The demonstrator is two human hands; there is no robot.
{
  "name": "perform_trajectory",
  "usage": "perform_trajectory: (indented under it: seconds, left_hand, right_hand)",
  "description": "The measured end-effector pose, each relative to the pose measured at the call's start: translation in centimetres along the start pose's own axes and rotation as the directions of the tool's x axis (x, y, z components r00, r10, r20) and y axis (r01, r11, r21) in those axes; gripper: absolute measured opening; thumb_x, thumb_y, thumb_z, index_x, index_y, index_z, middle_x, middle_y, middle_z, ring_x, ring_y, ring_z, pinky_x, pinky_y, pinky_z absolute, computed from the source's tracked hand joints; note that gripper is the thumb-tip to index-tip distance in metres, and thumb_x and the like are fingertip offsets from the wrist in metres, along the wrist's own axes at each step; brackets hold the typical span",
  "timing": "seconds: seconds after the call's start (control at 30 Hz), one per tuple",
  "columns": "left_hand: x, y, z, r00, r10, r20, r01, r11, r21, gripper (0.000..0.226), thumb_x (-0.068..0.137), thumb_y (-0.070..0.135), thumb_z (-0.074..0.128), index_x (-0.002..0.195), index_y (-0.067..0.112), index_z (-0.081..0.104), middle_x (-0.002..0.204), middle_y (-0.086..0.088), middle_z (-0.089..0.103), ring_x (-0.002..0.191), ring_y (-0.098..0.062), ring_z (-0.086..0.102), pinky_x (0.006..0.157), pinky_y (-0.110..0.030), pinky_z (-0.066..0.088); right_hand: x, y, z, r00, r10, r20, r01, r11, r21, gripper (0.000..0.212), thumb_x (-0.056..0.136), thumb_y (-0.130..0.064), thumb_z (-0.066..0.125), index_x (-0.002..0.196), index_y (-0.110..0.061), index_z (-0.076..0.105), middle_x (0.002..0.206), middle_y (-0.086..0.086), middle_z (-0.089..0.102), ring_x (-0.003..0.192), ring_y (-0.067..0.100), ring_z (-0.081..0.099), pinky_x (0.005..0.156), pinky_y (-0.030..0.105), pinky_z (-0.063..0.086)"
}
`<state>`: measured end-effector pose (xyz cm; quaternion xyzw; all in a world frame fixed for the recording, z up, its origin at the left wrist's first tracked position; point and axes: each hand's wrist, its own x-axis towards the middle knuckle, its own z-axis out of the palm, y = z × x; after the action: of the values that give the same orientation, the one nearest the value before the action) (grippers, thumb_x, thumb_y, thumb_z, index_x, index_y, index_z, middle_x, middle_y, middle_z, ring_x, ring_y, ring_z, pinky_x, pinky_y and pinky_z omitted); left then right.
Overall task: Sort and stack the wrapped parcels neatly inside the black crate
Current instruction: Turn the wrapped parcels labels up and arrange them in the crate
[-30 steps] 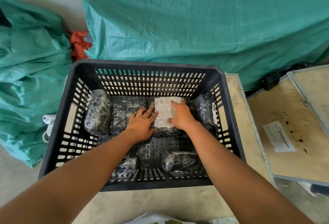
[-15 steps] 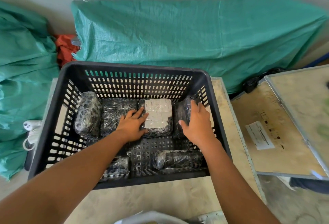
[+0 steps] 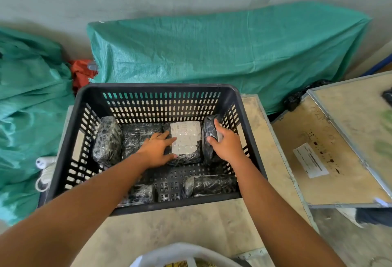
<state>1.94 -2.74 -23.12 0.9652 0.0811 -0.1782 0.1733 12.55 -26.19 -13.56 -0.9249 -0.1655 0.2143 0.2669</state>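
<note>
The black slatted crate [image 3: 63,146] stands on a wooden box. Along its far wall sit several black plastic-wrapped parcels: an upright one at the left [image 3: 107,139], a flat one [image 3: 135,135], and a flat one with a white label [image 3: 185,137]. My left hand [image 3: 158,149] lies flat with fingers spread across the two flat parcels. My right hand [image 3: 227,145] grips an upright parcel [image 3: 209,133] by the right wall. Two more parcels lie at the near wall, at the left [image 3: 140,193] and the right [image 3: 210,184].
Green tarpaulin [image 3: 222,50] covers goods behind and to the left of the crate. A wooden case with a white label [image 3: 309,163] stands at the right. A white bag rim [image 3: 182,252] shows at the bottom edge. A white cable and plug [image 3: 43,169] lie left of the crate.
My right hand left the labelled parcel, moved to the upright parcel by the right wall and closed around it. My left hand stayed on the flat parcels.
</note>
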Motion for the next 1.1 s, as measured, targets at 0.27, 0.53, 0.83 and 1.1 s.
perform_trajectory:
  seconds: [0.27, 0.53, 0.83, 1.1]
  left_hand:
    - [-4.1, 4.1, -5.2, 0.955, 0.143, -0.262, -0.200, 0.957, -0.208, 0.088, 0.084, 0.062, 0.067, 0.157, 0.031, 0.030, 0.161, -0.001, 0.033, 0.147, -0.027, 0.029, 0.119, -0.049, 0.026]
    - [-8.1, 11.0, -7.1, 0.820, 0.169, -0.547, -0.368, 0.887, -0.278, 0.113, 0.081, 0.058, 0.074, 0.161, 0.033, -0.001, 0.166, 0.001, 0.020, 0.150, -0.017, 0.021, 0.116, -0.029, 0.025]
    - [-10.8, 11.1, -12.9, 0.465, 0.132, -0.875, -0.577, 0.795, -0.187, 0.088, 0.089, 0.021, 0.065, 0.157, 0.045, 0.016, 0.139, -0.010, 0.047, 0.130, -0.008, 0.047, 0.106, -0.019, 0.039]
    - [-13.1, 10.0, -17.1, 0.617, -0.068, -0.784, -0.632, 0.550, -0.545, 0.067, 0.094, 0.000, 0.059, 0.126, 0.058, 0.061, 0.118, 0.002, 0.062, 0.124, 0.014, 0.048, 0.101, -0.010, 0.042]
  right_hand:
    - [-0.8, -0.2, -1.8, 0.990, 0.014, -0.140, 0.012, 0.984, 0.179, 0.063, 0.098, -0.029, 0.066, 0.156, -0.025, 0.041, 0.149, 0.008, 0.057, 0.133, 0.027, 0.055, 0.107, 0.031, 0.043]
    - [-1.9, -6.1, -6.7, 0.978, 0.000, -0.211, 0.143, 0.736, 0.662, 0.067, 0.091, -0.030, 0.074, 0.152, -0.025, 0.046, 0.154, -0.001, 0.050, 0.128, 0.018, 0.060, 0.096, 0.038, 0.057]
    - [-5.4, -10.4, -10.7, 0.965, -0.236, -0.119, 0.229, 0.522, 0.822, 0.055, 0.092, -0.031, 0.075, 0.144, -0.031, 0.056, 0.114, -0.006, 0.072, 0.086, 0.028, 0.079, 0.067, 0.043, 0.065]
    - [-5.6, -7.6, -9.2, 0.830, -0.401, -0.387, 0.550, 0.703, 0.451, 0.054, 0.079, -0.054, 0.079, 0.130, -0.049, 0.063, 0.140, -0.020, 0.058, 0.131, 0.001, 0.051, 0.103, 0.041, 0.052]
